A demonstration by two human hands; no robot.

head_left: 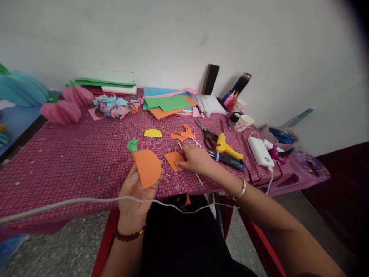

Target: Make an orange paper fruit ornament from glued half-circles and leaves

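My left hand (134, 192) holds up an orange paper half-circle (148, 168) above the table's front edge, its fingers behind the paper. A small green paper piece (133, 145) shows at the half-circle's upper left corner; whether it is joined there I cannot tell. On the cloth, my right hand (197, 158) has its fingers closed on the right edge of a second orange paper piece (173, 160). A thin wooden stick (198, 179) runs beneath that hand. A yellow paper half-circle (153, 133) lies farther back, beside orange paper scraps (184, 132).
Black-handled scissors (210, 139), a yellow glue gun (225, 147) and a blue cutter (230, 161) lie right of my hands. A white power bank (260, 151) and paper cups (244, 122) stand beyond. Pink paper pumpkins (61, 111) sit at left. A white cable (86, 200) crosses in front.
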